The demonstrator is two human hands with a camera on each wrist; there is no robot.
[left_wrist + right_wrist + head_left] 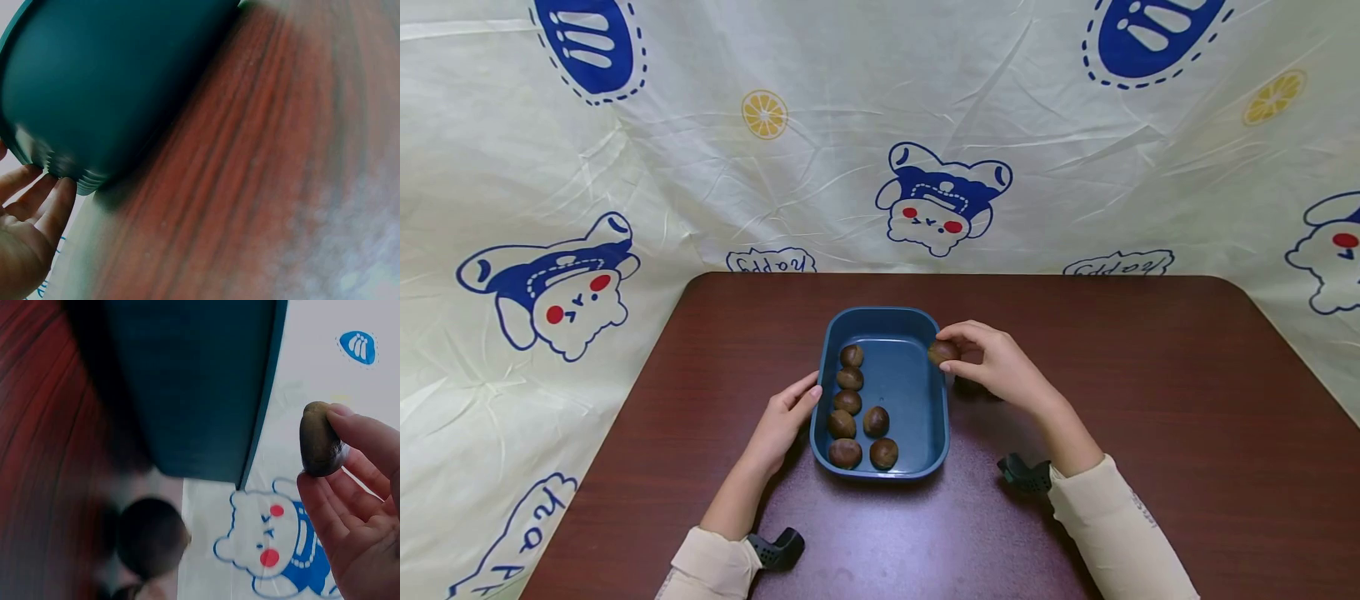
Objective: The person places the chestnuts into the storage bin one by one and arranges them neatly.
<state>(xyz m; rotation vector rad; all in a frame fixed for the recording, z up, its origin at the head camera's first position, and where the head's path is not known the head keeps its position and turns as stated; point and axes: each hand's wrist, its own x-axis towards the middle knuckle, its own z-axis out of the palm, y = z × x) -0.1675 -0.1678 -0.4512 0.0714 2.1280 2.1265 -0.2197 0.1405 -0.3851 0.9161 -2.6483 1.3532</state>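
A brown chestnut (943, 352) is pinched between the thumb and fingers of my right hand (1000, 367), over the right rim of a blue tray (910, 392). The right wrist view shows the same chestnut (320, 440) held up beside the tray's wall (200, 394). Several chestnuts stand inside the tray: a column along the left side, with its lowest nut (846, 453) near the front, and two more, one (876, 422) behind the other (883, 454). My left hand (781, 425) touches the tray's left side, its fingertips (65, 185) against the outer wall.
Under my right hand, partly hidden, lies a dark chestnut (968, 386) on the table, seen also as a dark round nut (152, 537) in the right wrist view. The brown wooden table (1150, 375) ends at a printed white cloth (835, 192) behind.
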